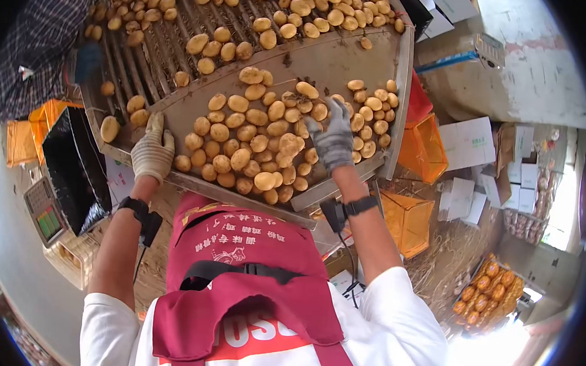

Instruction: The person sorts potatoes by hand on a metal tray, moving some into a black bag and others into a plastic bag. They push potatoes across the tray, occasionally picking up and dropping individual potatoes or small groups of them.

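A pile of potatoes (245, 134) lies on the metal sorting tray (197, 107) in front of me. My right hand (333, 137), in a grey glove, reaches into the right side of the pile. Its fingers are spread and curve down among the potatoes, with none visibly gripped. A clump of dirt and stalks (302, 105) lies just beyond its fingertips. My left hand (153, 150), in a pale striped glove, rests on the tray's near left rim with its fingers stretched forward and the thumb apart. A few potatoes (136, 110) sit close beyond it.
Slatted bars (132, 66) with more potatoes lie at the far side. A person in a checked shirt (37, 40) stands at the far left, a blue-gloved hand near the bars. A black-lined crate (76, 163) stands left; orange bags (424, 147) and white boxes (466, 143) lie right.
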Demonstrator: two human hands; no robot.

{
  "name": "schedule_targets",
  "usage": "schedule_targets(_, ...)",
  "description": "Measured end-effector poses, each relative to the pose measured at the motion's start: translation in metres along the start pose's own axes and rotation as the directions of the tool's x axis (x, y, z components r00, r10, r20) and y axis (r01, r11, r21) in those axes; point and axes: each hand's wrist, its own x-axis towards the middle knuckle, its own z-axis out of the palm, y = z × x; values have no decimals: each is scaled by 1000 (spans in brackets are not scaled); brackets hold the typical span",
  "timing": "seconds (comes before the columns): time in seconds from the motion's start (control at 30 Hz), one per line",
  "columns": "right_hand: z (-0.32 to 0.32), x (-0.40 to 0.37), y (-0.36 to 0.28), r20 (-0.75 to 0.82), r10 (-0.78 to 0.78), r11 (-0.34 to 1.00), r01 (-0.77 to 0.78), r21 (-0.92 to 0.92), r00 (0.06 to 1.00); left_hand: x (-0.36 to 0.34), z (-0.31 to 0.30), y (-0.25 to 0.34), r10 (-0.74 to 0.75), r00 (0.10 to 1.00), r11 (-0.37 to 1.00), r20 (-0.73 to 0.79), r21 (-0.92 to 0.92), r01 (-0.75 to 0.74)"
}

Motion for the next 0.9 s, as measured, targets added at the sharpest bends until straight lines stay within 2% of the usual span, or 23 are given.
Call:
schedule_targets(0.03, 0, 16, -9, 54, -23, 996, 28, -81, 998, -2, -4, 3, -16, 1000, 1000, 2, -8, 16)
schedule_targets(0.07, 0, 30, -16, 65, -33, 996, 38, -84, 997, -2, -7, 6, -20, 1000, 1000, 6, -17, 20)
schedule_targets(0.13, 1, 57, -31, 276, 170, 942, -73, -329, 946, -1, -8, 7, -30, 999, 1000, 13, -10, 30)
schedule_targets(0.17, -2, 71, -37, 283, 168, 942, -69, -329, 944, 0, -7, 6, -37, 999, 999, 16, -11, 37)
schedule_targets(0.23, -7, 91, -46, 524, 376, 879, -116, -462, 764, 1, -4, 4, -28, 1000, 1000, -2, 9, 28)
schedule_targets(0.3, 0, 97, -29, 523, 367, 886, -117, -449, 769, 1, -3, 4, -30, 1000, 999, -7, 12, 30)
schedule_targets(0.37, 14, 97, 13, 534, 214, 974, -223, -50, 818, 1, -11, 11, -32, 999, 999, -7, 19, 32)
schedule_targets(0.43, 14, 91, 25, 434, 290, 891, -406, 203, 853, 0, -34, 30, -166, 968, 986, 186, 31, 163)
schedule_targets(0.47, 9, 88, 33, 420, 327, 877, -437, 198, 847, 2, 2, 0, -17, 1000, 1000, -23, 0, 17)
schedule_targets(0.5, -1, 83, 35, 401, 364, 862, -467, 195, 840, 1, 0, 1, -7, 1000, 1000, -20, 2, 7)
schedule_targets(0.57, -24, 69, 58, 379, 277, 885, -388, 256, 883, -1, -5, 7, 0, 1000, 1000, -31, 13, 0)
schedule_targets(0.6, -44, 55, 63, 333, 279, 871, -384, 307, 900, 0, -1, 4, 15, 999, 999, -47, 30, -14)
schedule_targets(0.63, -62, 44, 85, 300, 262, 811, -378, 447, 917, 0, 0, 3, 29, 999, 999, -43, 30, -28)
schedule_targets(0.7, -118, 24, 87, 379, 497, 604, -625, 494, 780, 1, 0, 3, 16, 1000, 998, -17, 54, -15)
schedule_targets(0.73, -127, 12, 96, 366, 515, 593, -631, 500, 775, 2, 0, 4, 16, 1000, 999, -10, 38, -16)
schedule_targets(0.8, -142, -9, 115, 355, 600, 411, -656, 632, 717, 2, 4, 1, 32, 999, 999, -2, 42, -32)
schedule_targets(0.87, -147, -27, 134, 326, 623, 435, -661, 611, 711, 9, 10, -8, 6, 1000, 999, 7, 54, -6)
schedule_targets(0.9, -148, -37, 139, 313, 637, 464, -675, 573, 704, 9, 3, -1, -67, 994, 995, 85, 76, 60)
